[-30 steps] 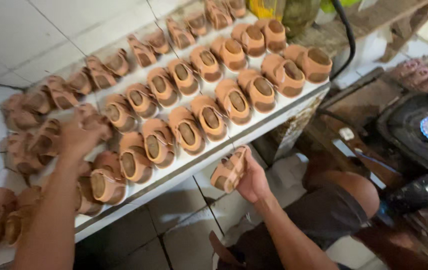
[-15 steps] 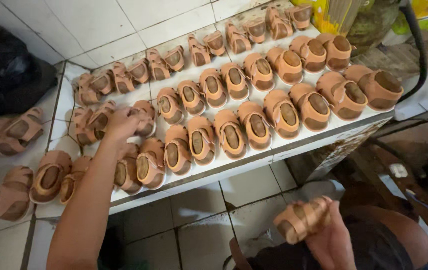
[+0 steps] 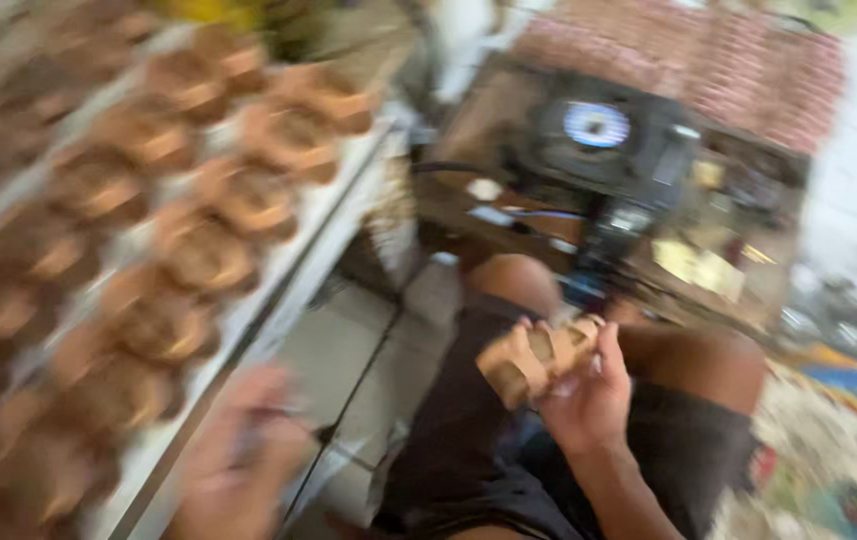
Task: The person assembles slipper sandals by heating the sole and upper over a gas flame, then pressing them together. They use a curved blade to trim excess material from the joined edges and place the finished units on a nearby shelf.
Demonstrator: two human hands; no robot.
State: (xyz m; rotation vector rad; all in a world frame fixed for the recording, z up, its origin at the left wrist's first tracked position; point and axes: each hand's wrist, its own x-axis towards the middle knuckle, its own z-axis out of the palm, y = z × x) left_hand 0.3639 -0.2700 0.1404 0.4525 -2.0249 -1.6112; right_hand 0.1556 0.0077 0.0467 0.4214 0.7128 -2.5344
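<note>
A tan sandal (image 3: 536,358) sits at lower centre, gripped by the right hand (image 3: 585,392) over the lap. The blurred left hand (image 3: 240,455), grip unclear, hangs near the shelf edge (image 3: 278,310); more sandals (image 3: 198,250) fill the left

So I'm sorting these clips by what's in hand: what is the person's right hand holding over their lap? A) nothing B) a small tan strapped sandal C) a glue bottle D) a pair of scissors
B: the right hand grips a small tan sandal with straps, held above the dark shorts; many like it lie blurred on the white shelf to the left.
</note>
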